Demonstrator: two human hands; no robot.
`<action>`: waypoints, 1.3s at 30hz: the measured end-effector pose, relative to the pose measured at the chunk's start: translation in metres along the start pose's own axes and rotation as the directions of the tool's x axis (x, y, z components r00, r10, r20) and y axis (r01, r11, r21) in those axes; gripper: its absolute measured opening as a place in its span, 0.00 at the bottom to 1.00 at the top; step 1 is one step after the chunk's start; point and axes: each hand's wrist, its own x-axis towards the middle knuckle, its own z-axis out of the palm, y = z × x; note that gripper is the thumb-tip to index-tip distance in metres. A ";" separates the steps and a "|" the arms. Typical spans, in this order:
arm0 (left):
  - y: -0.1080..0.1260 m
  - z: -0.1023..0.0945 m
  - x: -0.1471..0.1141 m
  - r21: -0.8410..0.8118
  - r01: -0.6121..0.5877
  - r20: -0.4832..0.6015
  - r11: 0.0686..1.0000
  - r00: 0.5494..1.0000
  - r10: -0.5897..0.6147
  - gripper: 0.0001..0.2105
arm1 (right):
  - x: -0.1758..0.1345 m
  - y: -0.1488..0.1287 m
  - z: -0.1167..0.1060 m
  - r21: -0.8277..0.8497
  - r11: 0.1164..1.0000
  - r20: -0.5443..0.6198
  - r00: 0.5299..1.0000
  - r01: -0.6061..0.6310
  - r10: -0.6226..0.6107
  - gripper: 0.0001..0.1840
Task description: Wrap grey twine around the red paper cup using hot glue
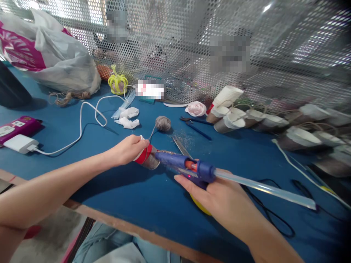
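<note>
At far left, a dark cylinder (12, 87) is standing on the blue tabletop (109, 195); near it a white charger (21, 143) is being plugged into by a white cable (81, 124), just beside a purple power strip (20, 128). Behind, a plastic bag (68, 60) is being propped near the perforated metal screen (181, 47). Next right, white crumpled scraps (128, 122) are lying beyond the left hand.

A red-banded cup (143, 156) is being clamped in the left hand (131, 149), tilted above the tabletop; it is projecting past the fingertips, its closed grip being kept at the rim end. The left forearm is being stretched in from the lower left, back of hand up, thumb being laid along the cup. Grey yarn is being run from a yarn ball (163, 124) behind to this hand.

A blue glue gun (178, 163) is being gripped in the right hand (221, 195), fingers wrapped below, thumb being extended along its near side. Its nozzle is being pointed left at the cup; contact cannot be told. The right forearm is being angled in from the lower right. A clear glue stick (265, 188) is being carried in the gun's rear, sticking out rightward over the wrist. Paper-lined cups (230, 122) are being grouped at far right.
</note>
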 end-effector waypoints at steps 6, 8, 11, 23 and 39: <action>0.002 0.000 0.000 0.040 0.000 -0.019 0.999 1.000 0.000 0.16 | -0.003 -0.002 0.003 0.023 1.000 0.007 1.000 -0.016 0.015 0.13; 0.003 0.000 -0.001 0.054 0.002 -0.019 0.999 1.000 -0.001 0.16 | -0.003 -0.002 0.003 0.048 0.999 -0.001 1.000 -0.019 0.019 0.13; 0.004 0.001 -0.001 0.082 0.016 -0.024 0.996 1.000 -0.014 0.16 | -0.004 -0.003 0.001 0.116 0.993 0.014 1.000 -0.001 -0.001 0.11; 0.004 0.002 0.000 0.071 0.036 -0.054 0.997 0.998 -0.033 0.16 | -0.006 -0.002 0.010 0.199 0.979 0.042 0.998 -0.047 0.039 0.06; 0.004 0.003 -0.001 0.041 0.015 -0.021 0.999 1.000 -0.014 0.16 | -0.003 -0.003 0.001 0.176 0.984 0.075 0.997 -0.014 0.001 0.09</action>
